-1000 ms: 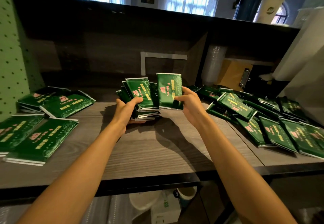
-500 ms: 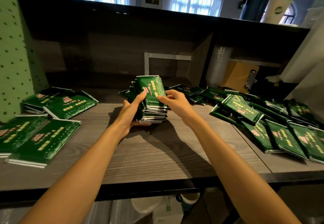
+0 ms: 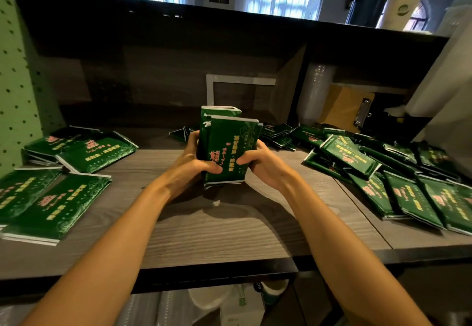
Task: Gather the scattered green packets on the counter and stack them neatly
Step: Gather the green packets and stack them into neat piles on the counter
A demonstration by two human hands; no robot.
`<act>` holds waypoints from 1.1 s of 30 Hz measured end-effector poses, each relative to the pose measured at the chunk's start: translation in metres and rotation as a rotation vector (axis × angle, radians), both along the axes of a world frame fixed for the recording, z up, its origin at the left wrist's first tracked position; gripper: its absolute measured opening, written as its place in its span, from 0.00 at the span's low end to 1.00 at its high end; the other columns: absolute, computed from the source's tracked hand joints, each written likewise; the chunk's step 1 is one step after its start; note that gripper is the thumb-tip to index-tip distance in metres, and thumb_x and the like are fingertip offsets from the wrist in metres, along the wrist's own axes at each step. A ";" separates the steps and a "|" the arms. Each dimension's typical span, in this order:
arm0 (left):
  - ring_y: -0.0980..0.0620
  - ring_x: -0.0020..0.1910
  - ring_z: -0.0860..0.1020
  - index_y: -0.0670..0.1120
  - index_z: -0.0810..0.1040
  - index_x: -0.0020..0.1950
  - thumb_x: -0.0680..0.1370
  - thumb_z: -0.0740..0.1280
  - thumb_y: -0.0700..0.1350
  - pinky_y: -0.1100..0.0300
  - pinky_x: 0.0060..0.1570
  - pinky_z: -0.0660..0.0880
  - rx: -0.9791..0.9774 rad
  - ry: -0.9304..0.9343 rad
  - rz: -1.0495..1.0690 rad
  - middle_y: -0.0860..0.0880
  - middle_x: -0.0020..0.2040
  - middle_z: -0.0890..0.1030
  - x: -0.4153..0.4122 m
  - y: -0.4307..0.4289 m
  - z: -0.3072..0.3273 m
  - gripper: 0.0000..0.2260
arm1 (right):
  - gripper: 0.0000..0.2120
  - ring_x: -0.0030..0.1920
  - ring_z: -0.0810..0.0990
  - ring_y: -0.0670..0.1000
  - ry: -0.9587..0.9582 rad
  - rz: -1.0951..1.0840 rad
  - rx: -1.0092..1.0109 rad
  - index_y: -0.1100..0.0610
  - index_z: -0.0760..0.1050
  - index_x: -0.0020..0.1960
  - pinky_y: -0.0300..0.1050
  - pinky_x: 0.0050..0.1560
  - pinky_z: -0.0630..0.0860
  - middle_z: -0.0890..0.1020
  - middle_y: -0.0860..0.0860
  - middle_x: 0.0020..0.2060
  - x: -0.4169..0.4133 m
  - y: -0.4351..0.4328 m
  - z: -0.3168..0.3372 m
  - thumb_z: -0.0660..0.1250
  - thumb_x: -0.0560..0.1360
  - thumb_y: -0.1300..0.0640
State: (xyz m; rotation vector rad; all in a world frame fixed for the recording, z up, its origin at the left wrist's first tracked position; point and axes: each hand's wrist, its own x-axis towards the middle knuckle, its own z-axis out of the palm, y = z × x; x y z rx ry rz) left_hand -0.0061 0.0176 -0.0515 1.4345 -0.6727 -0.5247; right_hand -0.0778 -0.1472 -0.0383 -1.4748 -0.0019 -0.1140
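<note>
A bundle of green packets (image 3: 229, 142) stands on end on the grey wooden counter (image 3: 229, 223), at its middle. My left hand (image 3: 194, 165) grips the bundle's left side, thumb across the front. My right hand (image 3: 260, 162) grips its right side, fingers curled over the front packet. Scattered green packets (image 3: 383, 172) lie in a loose heap to the right. More green packets (image 3: 56, 185) lie in low piles at the left. A few green packets (image 3: 278, 134) lie behind the bundle.
A green pegboard panel (image 3: 18, 96) borders the counter's left end. At the back right stand a brown clipboard (image 3: 347, 106) and a sleeve of clear cups (image 3: 316, 90). White items (image 3: 434, 83) lean at the far right. The counter's dark front edge (image 3: 217, 272) runs below my forearms.
My right hand brought a single packet onto the bundle. Both hands then lifted the bundle from lying tilted to standing on end, and now squeeze it from both sides.
</note>
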 end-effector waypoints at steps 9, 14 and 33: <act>0.53 0.60 0.77 0.65 0.58 0.68 0.65 0.70 0.40 0.53 0.56 0.76 -0.109 -0.026 -0.058 0.54 0.62 0.76 -0.011 0.001 0.005 0.38 | 0.42 0.53 0.77 0.48 0.016 0.027 -0.083 0.57 0.56 0.73 0.39 0.50 0.76 0.77 0.50 0.54 -0.001 0.006 -0.004 0.61 0.60 0.68; 0.48 0.63 0.75 0.57 0.57 0.74 0.61 0.73 0.46 0.48 0.59 0.74 -0.093 -0.031 -0.078 0.49 0.64 0.76 -0.006 -0.004 -0.006 0.44 | 0.45 0.53 0.76 0.48 0.029 0.034 -0.107 0.58 0.53 0.75 0.36 0.46 0.79 0.75 0.52 0.55 -0.002 0.011 -0.006 0.57 0.57 0.69; 0.47 0.53 0.78 0.45 0.70 0.64 0.58 0.66 0.38 0.53 0.53 0.76 0.052 0.025 0.143 0.46 0.52 0.80 0.000 0.005 0.012 0.33 | 0.30 0.55 0.76 0.52 0.106 -0.054 -0.130 0.57 0.63 0.69 0.42 0.55 0.73 0.76 0.55 0.57 0.002 0.021 0.000 0.62 0.70 0.73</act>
